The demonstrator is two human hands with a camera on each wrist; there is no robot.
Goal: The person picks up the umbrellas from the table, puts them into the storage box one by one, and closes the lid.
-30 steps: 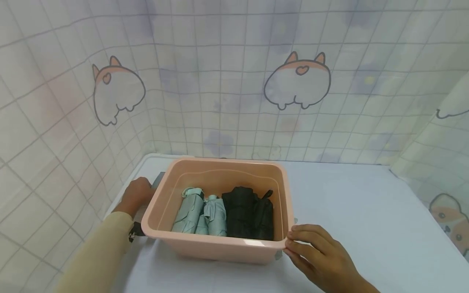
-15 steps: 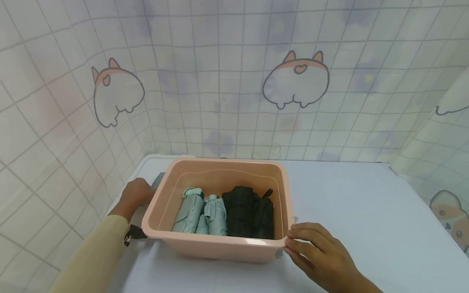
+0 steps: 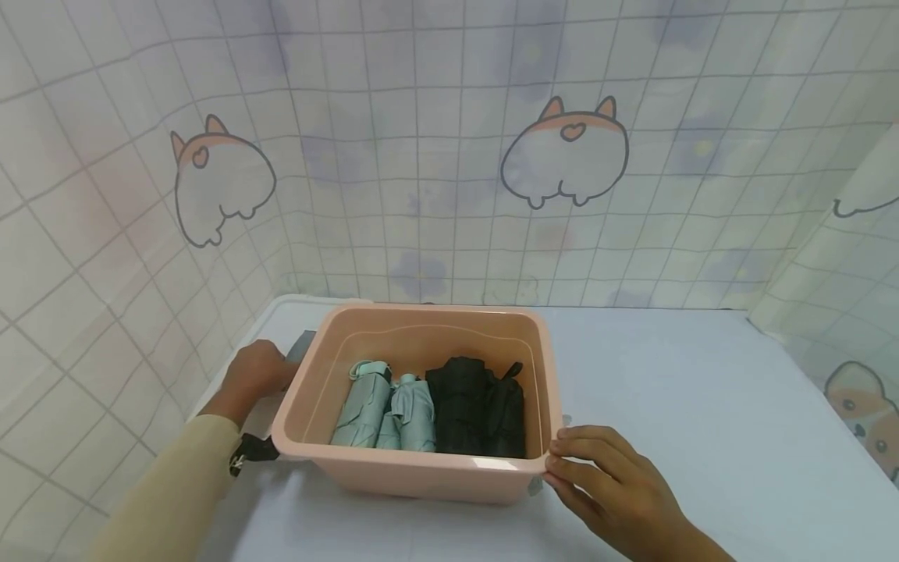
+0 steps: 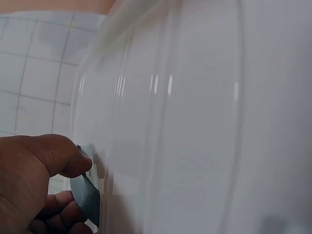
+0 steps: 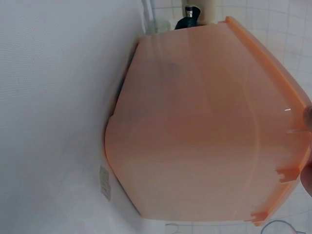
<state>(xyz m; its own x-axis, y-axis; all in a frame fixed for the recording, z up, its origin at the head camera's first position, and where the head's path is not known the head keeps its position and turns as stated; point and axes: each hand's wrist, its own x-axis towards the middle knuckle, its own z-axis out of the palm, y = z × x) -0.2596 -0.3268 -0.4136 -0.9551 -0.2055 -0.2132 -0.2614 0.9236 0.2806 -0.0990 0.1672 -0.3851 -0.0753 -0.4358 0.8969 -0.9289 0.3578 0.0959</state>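
A peach plastic bin (image 3: 435, 476) stands on the white table, holding several folded compact umbrellas. Light green umbrellas (image 3: 361, 410) lie on its left side, black ones (image 3: 460, 406) on its right. Beside the bin's left wall, my left hand (image 3: 260, 371) pinches a grey-blue clip-like piece (image 4: 87, 197) between thumb and fingers, at the edge of a white ridged plastic panel (image 4: 195, 112). My right hand (image 3: 618, 484) rests its fairly straight fingertips against the bin's front right rim corner. Only fingertips (image 5: 307, 178) of that hand show in the right wrist view.
A gridded curtain (image 3: 449, 164) with dog drawings hangs behind the table and along both sides, close to my left arm. The white tabletop (image 3: 674, 390) stretches out to the right of the bin. A dark wrist strap (image 3: 246, 453) sits at my left cuff.
My left forearm and wrist have shifted slightly left, its fingers staying at the grey-blue piece. The bin, the umbrellas and my right hand have hardly moved.
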